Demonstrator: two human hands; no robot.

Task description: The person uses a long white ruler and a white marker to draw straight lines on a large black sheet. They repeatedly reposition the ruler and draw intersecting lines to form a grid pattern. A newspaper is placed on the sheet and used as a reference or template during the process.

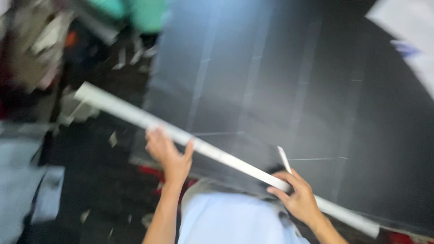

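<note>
A long white straightedge (135, 115) lies slantwise over a large dark grey sheet (280, 81) that bears faint chalk lines. My left hand (168, 152) presses on the straightedge near its middle, fingers spread over it. My right hand (296, 195) grips the straightedge lower down to the right and also holds a thin white marking stick (284, 159) that points upward. The whole view is blurred by motion.
Scraps of pale material (113, 138) lie scattered on the dark floor at left. A teal object (144, 13) sits at the top. Cluttered items (36, 45) fill the upper left. A white sheet (407, 31) shows at the upper right. My light blue garment (230, 221) is below.
</note>
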